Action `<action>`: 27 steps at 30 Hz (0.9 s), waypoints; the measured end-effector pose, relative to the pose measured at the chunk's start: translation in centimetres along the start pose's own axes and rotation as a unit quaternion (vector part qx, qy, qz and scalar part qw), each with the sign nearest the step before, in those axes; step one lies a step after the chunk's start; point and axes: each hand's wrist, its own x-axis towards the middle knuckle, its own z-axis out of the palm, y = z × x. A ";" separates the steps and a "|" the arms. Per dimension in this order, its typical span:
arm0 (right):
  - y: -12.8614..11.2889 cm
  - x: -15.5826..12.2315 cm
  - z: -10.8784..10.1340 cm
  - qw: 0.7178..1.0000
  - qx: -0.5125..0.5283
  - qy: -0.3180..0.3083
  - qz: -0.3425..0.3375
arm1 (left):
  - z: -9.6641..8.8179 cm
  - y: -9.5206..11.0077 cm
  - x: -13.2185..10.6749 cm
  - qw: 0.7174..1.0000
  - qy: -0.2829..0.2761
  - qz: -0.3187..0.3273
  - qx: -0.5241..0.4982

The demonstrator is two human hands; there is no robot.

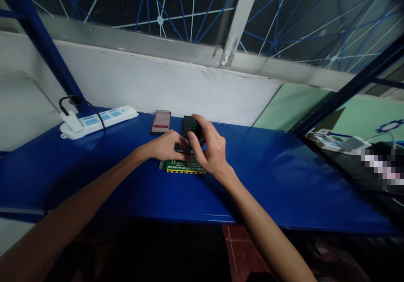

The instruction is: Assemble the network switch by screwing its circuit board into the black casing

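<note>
A green circuit board with a yellow toothed front edge lies on the blue table, partly hidden under both hands. My left hand is over the board's left and middle, thumb and fingers drawn together at the tips. What lies between them, if anything, is too small to make out. Above the board's right side, my right hand grips a small dark object with green markings between thumb and forefinger. Its kind is unclear. Just behind, a black box-like object is partly covered by the right hand.
A phone with a lit screen lies behind my left hand. At the left back, a white power strip has a plug and a black cable. The blue table ends at the wall below the window. Clutter lies beyond its right end.
</note>
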 end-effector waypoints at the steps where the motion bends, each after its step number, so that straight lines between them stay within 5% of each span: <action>1: 0.0 0.0 0.0 1.000 0.000 0.001 -0.002 | 0.0 0.0 0.0 1.000 0.006 -0.005 0.006; 27: -0.2 0.0 0.0 1.000 -0.010 0.001 -0.018 | -0.1 -0.5 -0.1 0.999 -0.031 -0.010 -0.021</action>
